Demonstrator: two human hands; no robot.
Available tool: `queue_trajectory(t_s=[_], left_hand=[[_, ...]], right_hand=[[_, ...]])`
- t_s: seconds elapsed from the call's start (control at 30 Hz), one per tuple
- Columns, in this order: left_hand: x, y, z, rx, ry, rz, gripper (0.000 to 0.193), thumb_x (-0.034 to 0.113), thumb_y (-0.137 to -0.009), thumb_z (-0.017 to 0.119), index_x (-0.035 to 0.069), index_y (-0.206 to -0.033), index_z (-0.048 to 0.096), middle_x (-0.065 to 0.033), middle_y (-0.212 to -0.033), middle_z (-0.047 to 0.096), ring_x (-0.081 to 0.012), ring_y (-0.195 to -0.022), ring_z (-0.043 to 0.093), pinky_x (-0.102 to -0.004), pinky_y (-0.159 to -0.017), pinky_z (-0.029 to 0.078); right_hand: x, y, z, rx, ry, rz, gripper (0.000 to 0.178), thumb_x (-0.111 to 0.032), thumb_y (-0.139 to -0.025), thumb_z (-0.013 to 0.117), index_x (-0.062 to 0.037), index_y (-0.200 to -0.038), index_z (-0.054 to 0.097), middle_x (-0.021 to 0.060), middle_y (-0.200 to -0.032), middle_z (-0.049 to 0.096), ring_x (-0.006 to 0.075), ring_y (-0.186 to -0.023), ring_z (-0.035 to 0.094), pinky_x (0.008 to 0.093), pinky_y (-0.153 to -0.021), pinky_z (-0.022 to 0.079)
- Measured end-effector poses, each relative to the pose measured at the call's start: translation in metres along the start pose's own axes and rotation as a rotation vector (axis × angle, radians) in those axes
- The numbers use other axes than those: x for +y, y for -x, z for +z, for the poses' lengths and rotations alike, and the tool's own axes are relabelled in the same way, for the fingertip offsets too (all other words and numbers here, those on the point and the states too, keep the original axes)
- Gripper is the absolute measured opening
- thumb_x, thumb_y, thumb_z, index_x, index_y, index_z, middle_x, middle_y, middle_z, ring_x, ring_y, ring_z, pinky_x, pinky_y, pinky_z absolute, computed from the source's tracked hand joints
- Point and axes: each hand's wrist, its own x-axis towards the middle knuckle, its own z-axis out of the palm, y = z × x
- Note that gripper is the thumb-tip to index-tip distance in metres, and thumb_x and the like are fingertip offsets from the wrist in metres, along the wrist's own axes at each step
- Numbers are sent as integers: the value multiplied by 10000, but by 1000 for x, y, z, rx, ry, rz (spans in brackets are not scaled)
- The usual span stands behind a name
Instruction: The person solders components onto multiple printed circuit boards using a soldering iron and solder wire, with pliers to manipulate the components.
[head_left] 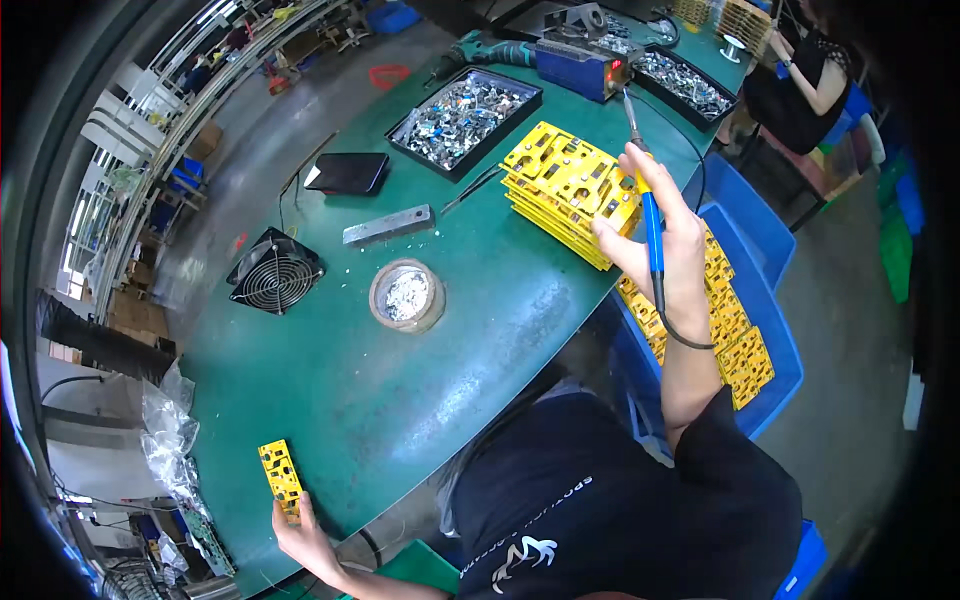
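Note:
A soldering iron (653, 230) with a blue handle lies in my right hand (680, 255), its metal tip pointing up and away. The fingers are closed around the handle, and the thumb reaches over the corner of a stack of yellow circuit boards (560, 165). Whether that thumb touches the stack, I cannot tell. Far to the left, at the table's near edge, my left hand (308, 540) pinches the lower end of a single small yellow circuit board (279, 468) carrying dark parts.
On the green table (330, 380) stand a round pot (408, 297) of whitish bits, a fan (277, 278), a metal bar (388, 226), a phone (352, 173), tweezers (472, 190), a component tray (462, 120) and a soldering station (580, 70). A blue crate (785, 385) holds yellow boards. A co-worker (825, 85) sits beyond.

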Motion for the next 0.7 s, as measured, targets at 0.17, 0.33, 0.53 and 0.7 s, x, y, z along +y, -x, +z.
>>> queue_trajectory(t_s=[0.17, 0.33, 0.53, 0.7], left_hand=[[-2, -2, 2, -36, 22, 41, 564, 251, -932, 821, -92, -1344, 645, -262, -1202, 719, -354, -1073, 707, -436, -958, 538], [18, 9, 1, -41, 3, 42, 528, 237, -926, 821, -91, -1310, 664, -260, -1241, 697, -352, -1095, 698, -437, -959, 538], [78, 36, 13, -129, 3, 242, 525, 219, -877, 854, -93, -1261, 679, -287, -1278, 655, -433, -1143, 662, -463, -991, 535], [126, 64, 21, -249, 2, 367, 599, 321, -865, 869, -31, -1309, 673, -259, -1310, 616, -442, -1135, 664, -478, -940, 564]], right_hand=[[-2, 1, -2, -90, 30, 68, 769, -68, -757, 854, -28, -1473, 574, 189, -1320, 714, 289, -1286, 670, 380, -1113, 494], [-12, 2, -1, -51, 34, 26, 756, -94, -736, 881, -32, -1437, 604, 202, -1296, 711, 330, -1226, 682, 417, -1079, 512], [-44, 23, 12, 13, -218, -123, 669, -45, -735, 900, 20, -1352, 651, 224, -1228, 736, 370, -1174, 713, 442, -1068, 517], [-86, 52, 38, -341, -441, -238, 548, -53, -758, 869, 42, -1267, 692, 199, -1055, 743, 378, -974, 726, 452, -932, 572]])
